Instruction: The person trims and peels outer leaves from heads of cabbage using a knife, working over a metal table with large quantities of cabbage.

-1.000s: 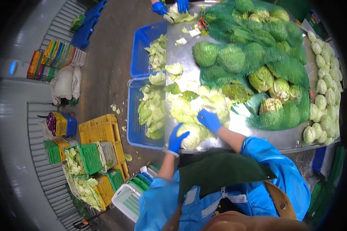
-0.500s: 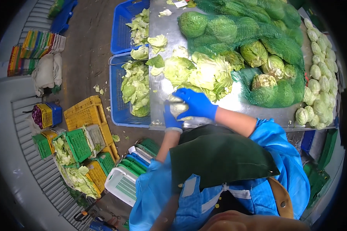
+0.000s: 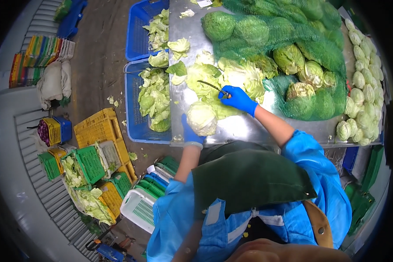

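Note:
My left hand (image 3: pixel 191 131), in a blue glove, grips the left side of a pale green cabbage (image 3: pixel 202 118) at the near edge of the steel table (image 3: pixel 231 134). My right hand (image 3: pixel 238 99), also gloved in blue, is closed on the handle of a dark-bladed knife (image 3: pixel 210 84), held above and to the right of that cabbage, the blade pointing left. Loose cabbage leaves (image 3: pixel 240 76) lie beyond both hands. A green mesh sack of cabbages (image 3: pixel 257 30) covers the back and right of the table.
Two blue baskets (image 3: pixel 131 109) with leaves stand along the table's left edge. Small pale cabbages (image 3: pixel 358 96) are heaped at the right. Stacked crates (image 3: pixel 90 165), a yellow pallet (image 3: pixel 96 126), white sacks (image 3: pixel 52 85) and a white basket (image 3: pixel 136 208) stand on the floor leftward.
A knife has appeared in my right hand, which has risen off the cabbage to the upper right. My left hand stays on the cabbage. The view has shifted since the first frame.

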A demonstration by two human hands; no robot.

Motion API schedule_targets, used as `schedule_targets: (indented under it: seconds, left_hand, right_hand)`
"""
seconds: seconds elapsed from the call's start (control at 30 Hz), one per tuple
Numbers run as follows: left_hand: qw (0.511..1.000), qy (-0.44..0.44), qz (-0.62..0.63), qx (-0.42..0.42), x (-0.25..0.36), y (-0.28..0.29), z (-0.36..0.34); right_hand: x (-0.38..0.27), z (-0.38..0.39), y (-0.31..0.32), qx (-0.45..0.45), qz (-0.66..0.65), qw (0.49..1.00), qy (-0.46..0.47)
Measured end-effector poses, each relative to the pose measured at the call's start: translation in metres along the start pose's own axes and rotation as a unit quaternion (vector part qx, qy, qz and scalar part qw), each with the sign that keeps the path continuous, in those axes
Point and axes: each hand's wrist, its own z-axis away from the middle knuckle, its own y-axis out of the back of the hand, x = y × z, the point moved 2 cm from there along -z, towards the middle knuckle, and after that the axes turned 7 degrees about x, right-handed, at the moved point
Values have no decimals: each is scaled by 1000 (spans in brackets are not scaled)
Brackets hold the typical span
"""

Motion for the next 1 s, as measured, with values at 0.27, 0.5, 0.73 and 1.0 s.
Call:
schedule_targets:
  seconds: [0.27, 0.5, 0.73, 1.0]
  left_hand:
    - [994, 86, 60, -17, -13, -12, 14]
    - [995, 75, 53, 43, -18, -11, -6]
    - [998, -17, -14, 62, -18, -21, -3]
    - [995, 56, 48, -61, -2, 3, 16]
  right_hand:
    - [-84, 28, -18, 96, 138, 984, 66]
    - [-87, 27, -25, 8, 281, 957, 70]
    - [-24, -22, 4, 74, 85, 991, -69]
    - [18, -43, 3, 195, 169, 957, -131]
